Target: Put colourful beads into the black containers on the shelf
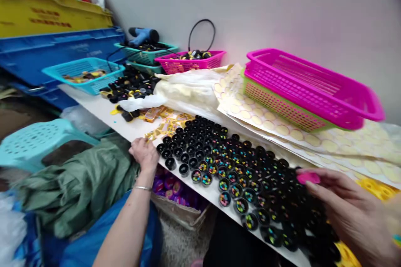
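Observation:
My right hand [347, 208] pinches a small pink rounded piece [308, 177], maybe a little scoop or lid, above the right part of the black cups. Rows of small black cups [192, 162] stand close together on a long white table [125, 127]. Toward the right, the cups hold colourful little beads or candies [241, 205]; those at the left show dark, bare insides. At the table's front edge my left hand [144, 153] is closed, its fingers curled beside small yellow packets [175, 123]; what they hold, if anything, is hidden.
Stacked pink and green baskets [291, 112] rest on sheets of round stickers [266, 123]. Behind are a blue basket [84, 66], a pink basket [191, 64] and a pile of black parts [134, 85]. Below sits a box of purple packets [175, 194]; a turquoise stool [40, 142] stands left.

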Action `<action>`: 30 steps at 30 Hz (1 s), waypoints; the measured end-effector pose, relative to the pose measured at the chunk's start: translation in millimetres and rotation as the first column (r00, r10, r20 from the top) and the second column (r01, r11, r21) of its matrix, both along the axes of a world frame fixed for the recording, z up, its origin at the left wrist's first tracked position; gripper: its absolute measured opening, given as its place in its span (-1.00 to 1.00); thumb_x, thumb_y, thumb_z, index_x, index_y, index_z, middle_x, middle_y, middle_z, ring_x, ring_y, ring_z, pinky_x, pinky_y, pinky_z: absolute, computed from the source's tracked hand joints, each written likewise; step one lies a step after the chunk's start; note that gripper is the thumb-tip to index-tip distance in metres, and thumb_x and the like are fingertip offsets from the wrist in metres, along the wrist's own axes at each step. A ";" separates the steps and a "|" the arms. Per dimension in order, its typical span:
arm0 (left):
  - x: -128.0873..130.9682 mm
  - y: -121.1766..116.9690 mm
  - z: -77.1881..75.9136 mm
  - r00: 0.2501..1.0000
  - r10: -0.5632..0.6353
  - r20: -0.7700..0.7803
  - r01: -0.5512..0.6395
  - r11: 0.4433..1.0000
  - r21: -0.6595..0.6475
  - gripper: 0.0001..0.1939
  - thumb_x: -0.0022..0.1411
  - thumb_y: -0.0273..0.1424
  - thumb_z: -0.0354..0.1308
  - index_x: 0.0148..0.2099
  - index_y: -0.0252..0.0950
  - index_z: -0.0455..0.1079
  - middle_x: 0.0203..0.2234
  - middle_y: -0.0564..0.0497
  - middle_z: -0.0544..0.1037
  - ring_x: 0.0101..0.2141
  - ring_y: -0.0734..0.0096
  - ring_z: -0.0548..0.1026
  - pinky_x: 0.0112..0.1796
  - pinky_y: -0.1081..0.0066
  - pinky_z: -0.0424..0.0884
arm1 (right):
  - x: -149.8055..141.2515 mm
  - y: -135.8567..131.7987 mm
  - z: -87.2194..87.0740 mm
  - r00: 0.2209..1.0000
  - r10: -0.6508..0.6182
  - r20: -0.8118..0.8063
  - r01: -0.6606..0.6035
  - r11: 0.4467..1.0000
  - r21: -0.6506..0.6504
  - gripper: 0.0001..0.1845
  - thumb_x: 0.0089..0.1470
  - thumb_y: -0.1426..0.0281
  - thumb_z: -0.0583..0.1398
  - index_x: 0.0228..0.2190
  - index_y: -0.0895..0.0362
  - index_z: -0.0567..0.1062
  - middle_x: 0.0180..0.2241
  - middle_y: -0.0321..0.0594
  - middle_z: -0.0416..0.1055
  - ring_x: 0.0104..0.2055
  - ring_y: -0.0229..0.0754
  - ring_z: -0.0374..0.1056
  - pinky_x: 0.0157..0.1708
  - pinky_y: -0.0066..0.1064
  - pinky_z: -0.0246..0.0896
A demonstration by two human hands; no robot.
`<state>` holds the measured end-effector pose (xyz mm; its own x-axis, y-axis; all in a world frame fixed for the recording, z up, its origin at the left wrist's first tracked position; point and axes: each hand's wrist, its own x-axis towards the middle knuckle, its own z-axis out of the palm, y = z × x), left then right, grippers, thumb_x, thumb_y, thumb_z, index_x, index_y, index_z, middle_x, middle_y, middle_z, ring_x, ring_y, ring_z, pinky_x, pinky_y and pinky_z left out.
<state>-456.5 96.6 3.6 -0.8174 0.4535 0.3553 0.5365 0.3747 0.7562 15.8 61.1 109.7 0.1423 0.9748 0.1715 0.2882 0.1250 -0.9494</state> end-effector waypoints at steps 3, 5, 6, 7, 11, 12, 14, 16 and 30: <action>-12.6 -2.2 -11.9 0.995 0.100 0.011 -0.100 0.995 0.023 -0.85 0.11 -0.43 0.08 -0.24 -0.38 0.35 -0.20 -0.11 0.37 -0.08 0.18 0.31 0.00 0.12 0.21 | -71.2 42.6 0.6 0.942 0.331 0.049 -0.329 0.943 -0.051 -0.73 -0.09 0.25 0.28 -0.29 0.08 0.52 -0.32 -0.21 0.51 -0.28 -0.15 0.41 -0.26 -0.38 0.32; -10.8 1.8 -19.1 0.993 0.112 0.023 -0.113 0.993 0.044 -0.88 0.05 -0.46 0.05 -0.30 -0.36 0.34 -0.22 -0.12 0.36 -0.09 0.17 0.30 0.00 0.15 0.18 | -110.5 74.3 -7.1 0.891 0.435 0.133 -0.435 0.900 -0.027 -0.76 -0.02 0.27 0.22 -0.29 0.11 0.51 -0.33 -0.23 0.49 -0.29 -0.18 0.38 -0.26 -0.39 0.27; -9.6 3.2 -21.7 0.993 0.111 0.026 -0.112 0.992 0.056 -0.88 0.04 -0.45 0.04 -0.31 -0.34 0.33 -0.23 -0.11 0.36 -0.10 0.18 0.30 0.00 0.17 0.16 | -126.4 89.6 -12.6 0.871 0.454 0.185 -0.460 0.888 -0.017 -0.77 0.00 0.28 0.20 -0.29 0.12 0.50 -0.34 -0.23 0.48 -0.30 -0.18 0.37 -0.27 -0.40 0.25; -9.0 3.7 -23.6 0.994 0.107 0.025 -0.109 0.992 0.067 -0.87 0.03 -0.44 0.03 -0.31 -0.32 0.32 -0.23 -0.10 0.35 -0.10 0.18 0.30 0.00 0.17 0.16 | -139.8 103.7 -18.3 0.856 0.455 0.245 -0.467 0.884 -0.007 -0.78 0.01 0.29 0.18 -0.31 0.14 0.49 -0.36 -0.23 0.48 -0.32 -0.19 0.35 -0.29 -0.40 0.22; -11.2 0.1 -28.7 0.995 0.097 0.003 -0.097 0.991 0.090 -0.84 0.04 -0.37 0.02 -0.30 -0.29 0.34 -0.20 -0.09 0.36 -0.09 0.15 0.28 0.00 0.18 0.14 | -175.2 139.6 -34.1 0.741 0.327 0.587 -0.393 0.919 -0.016 -0.83 0.04 0.34 0.12 -0.34 0.11 0.49 -0.42 -0.25 0.46 -0.35 -0.17 0.33 -0.35 -0.40 0.12; -12.0 -1.0 -29.8 0.995 0.098 -0.004 -0.098 0.991 0.090 -0.84 0.04 -0.36 0.03 -0.31 -0.29 0.35 -0.20 -0.09 0.37 -0.09 0.15 0.27 0.00 0.17 0.14 | -180.9 143.5 -35.1 0.675 0.279 0.683 -0.366 0.931 -0.019 -0.84 0.05 0.36 0.11 -0.36 0.10 0.48 -0.42 -0.25 0.46 -0.34 -0.17 0.33 -0.37 -0.41 0.09; -12.9 -2.2 -31.9 0.995 0.102 -0.014 -0.101 0.991 0.087 -0.83 0.05 -0.34 0.02 -0.32 -0.29 0.36 -0.19 -0.10 0.37 -0.09 0.13 0.27 0.00 0.16 0.14 | -190.4 147.5 -34.4 0.502 0.198 0.842 -0.335 0.942 -0.022 -0.84 0.08 0.40 0.08 -0.39 0.10 0.48 -0.41 -0.23 0.46 -0.32 -0.15 0.34 -0.43 -0.41 0.01; -12.8 -2.4 -33.4 0.994 0.110 -0.024 -0.107 0.991 0.082 -0.82 0.07 -0.33 0.02 -0.32 -0.30 0.37 -0.19 -0.12 0.37 -0.11 0.12 0.26 -0.01 0.15 0.15 | -198.4 149.4 -31.8 0.319 0.148 0.936 -0.342 0.939 -0.032 -0.80 0.09 0.45 0.04 -0.40 0.10 0.47 -0.36 -0.21 0.45 -0.32 -0.14 0.35 -0.50 -0.40 -0.06; -14.0 -2.7 -34.8 0.995 0.094 -0.036 -0.092 0.994 0.066 -0.78 0.07 -0.31 0.00 -0.31 -0.32 0.38 -0.17 -0.15 0.38 -0.08 0.09 0.25 0.01 0.13 0.13 | -220.8 157.7 -15.9 -0.091 0.178 0.980 -0.430 0.880 -0.199 -0.72 0.09 0.56 -0.01 -0.28 0.19 0.47 -0.22 -0.05 0.40 -0.30 -0.11 0.42 -0.54 -0.40 0.00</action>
